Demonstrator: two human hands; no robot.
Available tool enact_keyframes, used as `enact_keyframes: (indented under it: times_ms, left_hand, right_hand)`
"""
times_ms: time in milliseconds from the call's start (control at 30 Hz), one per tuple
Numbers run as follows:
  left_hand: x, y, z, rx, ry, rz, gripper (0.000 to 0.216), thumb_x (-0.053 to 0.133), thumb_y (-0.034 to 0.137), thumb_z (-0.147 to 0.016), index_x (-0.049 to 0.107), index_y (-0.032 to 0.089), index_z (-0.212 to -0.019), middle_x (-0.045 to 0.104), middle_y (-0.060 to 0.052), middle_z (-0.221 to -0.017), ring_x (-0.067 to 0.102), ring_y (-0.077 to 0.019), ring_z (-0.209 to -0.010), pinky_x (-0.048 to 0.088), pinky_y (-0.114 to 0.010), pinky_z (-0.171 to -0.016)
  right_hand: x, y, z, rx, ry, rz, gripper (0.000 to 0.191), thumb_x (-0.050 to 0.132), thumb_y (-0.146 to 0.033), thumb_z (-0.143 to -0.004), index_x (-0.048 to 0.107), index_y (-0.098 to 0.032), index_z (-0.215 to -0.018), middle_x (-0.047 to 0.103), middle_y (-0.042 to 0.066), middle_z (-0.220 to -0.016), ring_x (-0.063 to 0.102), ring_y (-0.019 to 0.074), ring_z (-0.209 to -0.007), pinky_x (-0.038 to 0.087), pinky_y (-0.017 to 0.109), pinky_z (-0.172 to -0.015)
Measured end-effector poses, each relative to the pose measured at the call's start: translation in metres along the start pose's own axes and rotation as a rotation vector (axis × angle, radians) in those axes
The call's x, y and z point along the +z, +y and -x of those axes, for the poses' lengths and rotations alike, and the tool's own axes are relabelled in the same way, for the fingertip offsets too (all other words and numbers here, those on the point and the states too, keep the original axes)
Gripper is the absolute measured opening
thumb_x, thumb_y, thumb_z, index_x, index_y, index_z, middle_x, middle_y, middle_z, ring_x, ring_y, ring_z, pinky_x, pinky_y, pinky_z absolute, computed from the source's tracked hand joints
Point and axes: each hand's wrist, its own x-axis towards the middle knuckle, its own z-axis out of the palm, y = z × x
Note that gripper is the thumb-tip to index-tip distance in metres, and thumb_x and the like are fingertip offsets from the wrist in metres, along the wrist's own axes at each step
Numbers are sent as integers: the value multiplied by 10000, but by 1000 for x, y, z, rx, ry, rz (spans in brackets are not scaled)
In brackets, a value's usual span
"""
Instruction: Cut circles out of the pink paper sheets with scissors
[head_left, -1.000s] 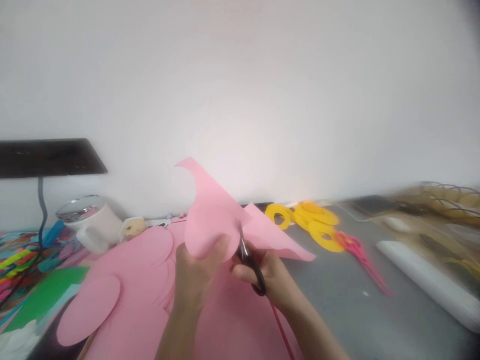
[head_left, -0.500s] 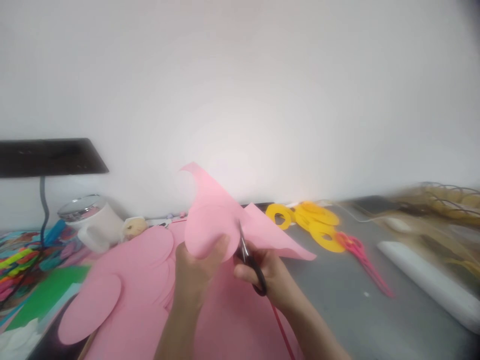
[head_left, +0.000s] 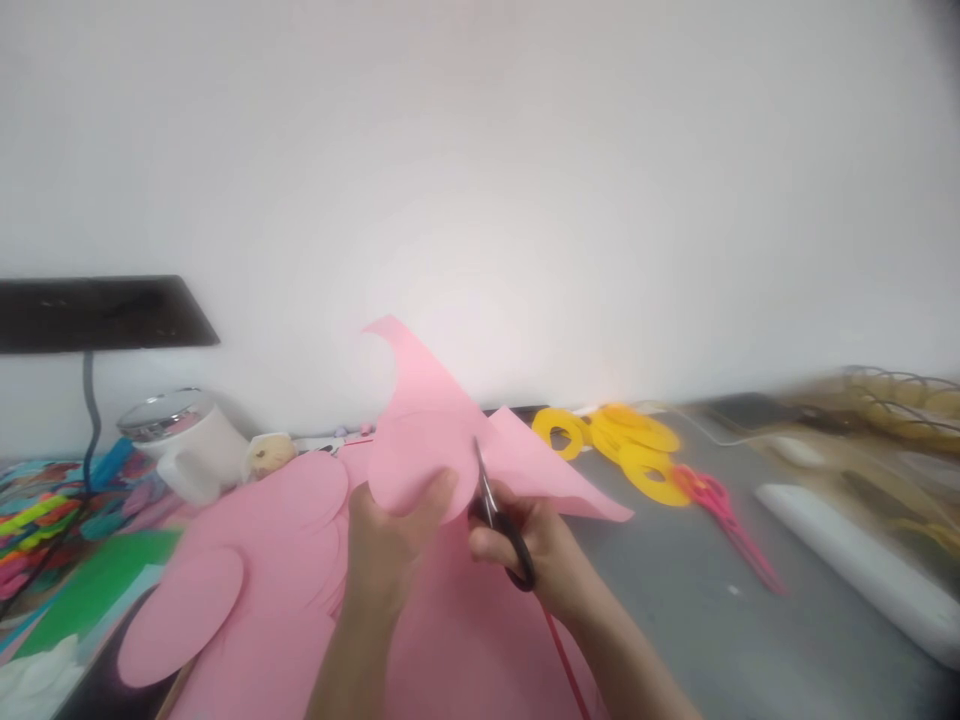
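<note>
My left hand (head_left: 397,535) is closed on a sheet of pink paper (head_left: 424,450), thumb across its front and the fingers behind it. The held part has a rounded outline, while a curved strip rises to a point at the top and a wide flap spreads to the right. In my right hand (head_left: 529,545) is a pair of black-handled scissors (head_left: 491,505), my thumb and fingers at the handles. Their blades point up and lie at the right edge of the rounded part. Pink paper discs (head_left: 184,620) are heaped to the left, below my left hand.
Yellow paper rings (head_left: 649,470) lie at the back right, beside pink scissors (head_left: 727,525). Further right are a long white bar (head_left: 855,565) and a white mouse (head_left: 796,450). A white mug (head_left: 202,455) with a shiny lid stands back left, near green paper (head_left: 101,585).
The paper's rounded part has shifted very slightly up and left, and its upper tip stands a little higher. Both hands keep nearly the same place and grip.
</note>
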Motion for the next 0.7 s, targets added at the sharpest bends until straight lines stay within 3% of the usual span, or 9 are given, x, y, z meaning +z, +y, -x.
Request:
enact_keyframes:
  times_ms: [533,700]
  left_hand:
    - [-2,-12,-10,0,-17,51,298,778,370,-535,676,128,-675,682,-65,-658,626,-204,-668,485,-282,-566]
    - [1,-18,-12,24,21,136,356,756,476,-580,623,147,-598,592,-11,-553,555,-153,-581,446,-256,-521]
  right_hand:
    - [-1,3,0,43,10,-8,72,669,-187,-677,604,-185,-708,472,-55,-582,455,93,-548,406,219,-535]
    - [8,-2,1,96,38,-68,155,721,-243,-655,639,-184,-773,494,-57,-569,464,97,-540,429,222,-529]
